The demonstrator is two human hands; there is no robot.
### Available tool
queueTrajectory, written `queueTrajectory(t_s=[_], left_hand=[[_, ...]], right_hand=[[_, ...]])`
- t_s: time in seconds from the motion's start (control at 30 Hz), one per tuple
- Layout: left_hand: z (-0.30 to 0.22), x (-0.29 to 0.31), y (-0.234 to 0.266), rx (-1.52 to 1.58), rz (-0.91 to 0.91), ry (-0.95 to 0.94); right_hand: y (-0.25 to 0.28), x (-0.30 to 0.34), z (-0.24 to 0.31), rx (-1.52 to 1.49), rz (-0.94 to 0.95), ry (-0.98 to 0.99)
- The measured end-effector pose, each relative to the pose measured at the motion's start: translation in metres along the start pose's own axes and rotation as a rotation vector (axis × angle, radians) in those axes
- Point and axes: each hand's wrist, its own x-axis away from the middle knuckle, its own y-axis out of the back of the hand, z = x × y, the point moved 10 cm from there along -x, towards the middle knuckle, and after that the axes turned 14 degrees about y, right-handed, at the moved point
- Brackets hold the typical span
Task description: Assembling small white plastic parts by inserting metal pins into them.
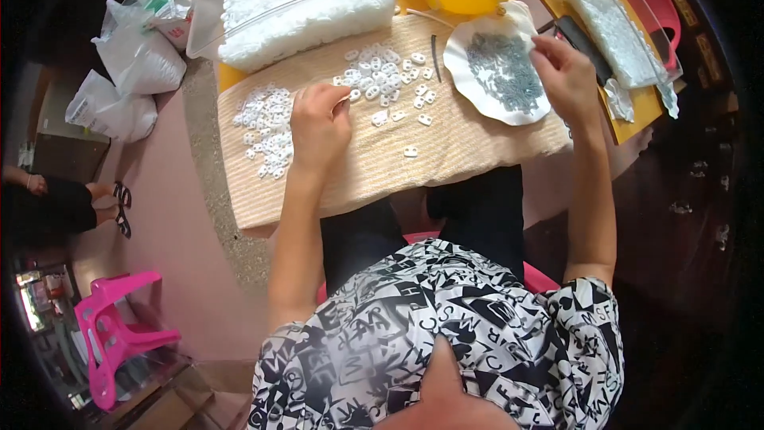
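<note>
Pinching left hand (320, 123) (bare) holds 1 white piece (347, 98).

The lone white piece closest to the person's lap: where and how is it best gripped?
Probably pinch its two longer edges, coming down from above: the lone white piece lies flat on the cloth, looks wider than deep, and sits apart from the other pieces, leaving room all round.
</note>
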Motion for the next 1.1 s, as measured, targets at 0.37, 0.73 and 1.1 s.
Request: queueTrajectory(t_s=[0.37, 0.73, 1.1], left_hand=[[-0.046, 0.015, -0.063, -0.105, 0.201, -0.21], [-0.053, 0.022, -0.058, -0.06, 0.202, -0.207], [-0.014, 0.053, -0.028, 1.239, 0.437, 0.565]], right_hand=[[0.009, 0.047, -0.012, 0.16, 0.052, 0.09], [-0.044, 0.015, -0.024, 0.315, 0.261, 0.216], [-0.094, 0.008, -0.023, 0.369, 0.419, 0.212]])
